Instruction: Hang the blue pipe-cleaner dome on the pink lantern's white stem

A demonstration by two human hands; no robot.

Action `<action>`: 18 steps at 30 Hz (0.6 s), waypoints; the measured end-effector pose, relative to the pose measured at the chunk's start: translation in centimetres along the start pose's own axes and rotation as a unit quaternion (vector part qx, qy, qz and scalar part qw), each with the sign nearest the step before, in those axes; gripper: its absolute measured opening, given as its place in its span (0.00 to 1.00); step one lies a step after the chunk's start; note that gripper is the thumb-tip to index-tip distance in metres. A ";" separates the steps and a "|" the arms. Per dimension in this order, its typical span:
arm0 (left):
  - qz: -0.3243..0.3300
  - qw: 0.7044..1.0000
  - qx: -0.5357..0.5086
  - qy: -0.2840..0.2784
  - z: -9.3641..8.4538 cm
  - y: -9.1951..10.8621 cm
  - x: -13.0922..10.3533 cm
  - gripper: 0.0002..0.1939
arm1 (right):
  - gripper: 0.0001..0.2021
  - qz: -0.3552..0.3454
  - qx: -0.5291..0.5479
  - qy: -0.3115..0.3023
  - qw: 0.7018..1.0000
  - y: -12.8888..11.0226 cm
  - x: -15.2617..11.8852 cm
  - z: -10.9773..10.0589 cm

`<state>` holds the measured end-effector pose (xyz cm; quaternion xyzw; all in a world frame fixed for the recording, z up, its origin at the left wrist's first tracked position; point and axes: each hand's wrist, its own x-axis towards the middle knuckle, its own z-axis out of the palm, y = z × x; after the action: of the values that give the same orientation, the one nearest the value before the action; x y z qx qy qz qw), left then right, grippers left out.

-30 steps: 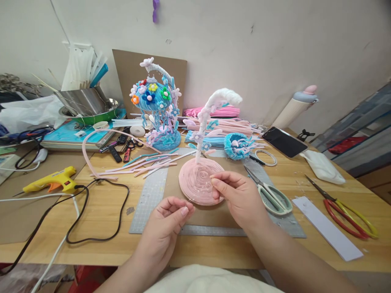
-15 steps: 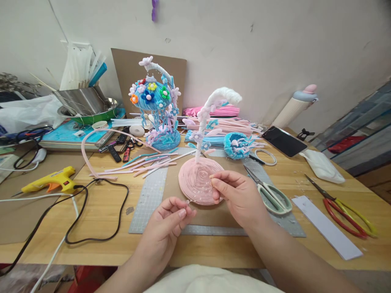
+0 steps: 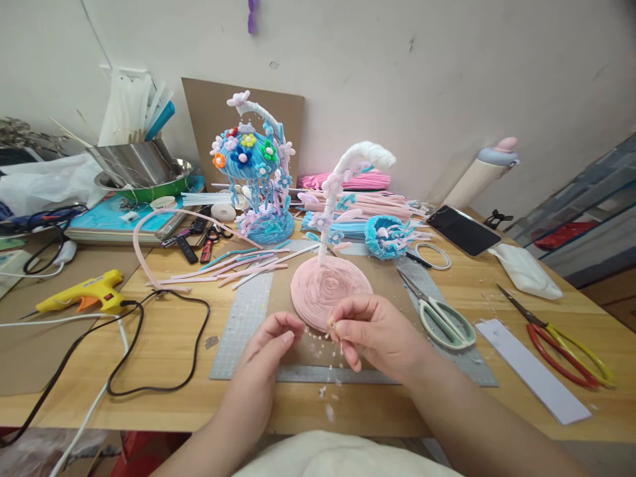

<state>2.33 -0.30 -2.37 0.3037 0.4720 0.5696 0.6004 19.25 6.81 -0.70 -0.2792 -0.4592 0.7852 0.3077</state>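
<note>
My left hand [image 3: 268, 348] pinches one end of a thin strand of small clear beads [image 3: 315, 336] between thumb and fingers. With thumb and forefinger closed, my right hand [image 3: 375, 334] grips the strand too, just in front of the pink coiled base [image 3: 318, 288]. Loose beads dangle below my right fingers, blurred by motion. From the base rises a white curved stem [image 3: 325, 218] wrapped in fuzzy pipe cleaner, with lilac and blue flowers along it. Both hands hover over a brown board [image 3: 392, 305] on a grey cutting mat [image 3: 238, 331].
A finished blue flower lamp [image 3: 253, 159] stands behind. Pale green scissors [image 3: 442, 321] and red-yellow pliers-like shears [image 3: 556, 341] lie right, near a phone [image 3: 464, 228]. A yellow glue gun [image 3: 84, 291] with a black looped cord sits left. A blue fuzzy cup shape [image 3: 385, 237] rests behind the mat.
My right hand has moved left and slightly down, closer to my left hand. The bead strand now sags between them, with beads swinging below. My left hand has shifted slightly.
</note>
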 end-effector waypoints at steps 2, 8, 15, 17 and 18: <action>0.019 0.998 0.059 -0.028 0.2 0.5 0.1 0.06 | 0.08 0.017 -0.010 -0.015 1.000 0.1 0.0 0.0; -0.078 0.974 0.058 -0.203 1.1 1.8 0.3 0.18 | 0.08 -0.011 -0.123 0.045 0.991 -0.3 -0.1 0.2; -0.128 0.964 0.029 -0.231 0.9 1.9 0.4 0.20 | 0.08 -0.012 -0.187 0.065 0.980 -0.4 0.0 0.5; -0.114 0.964 0.059 -0.234 0.9 2.0 0.6 0.16 | 0.08 -0.007 -0.182 0.051 0.982 -0.3 0.0 0.6; -0.109 0.964 0.077 -0.232 0.9 1.9 0.7 0.14 | 0.08 -0.006 -0.181 0.050 0.982 -0.3 0.0 0.7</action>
<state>2.31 0.83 -0.46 0.4193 0.3929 0.3765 0.7266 18.79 6.54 -0.16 -0.3665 -0.5793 0.6724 0.2791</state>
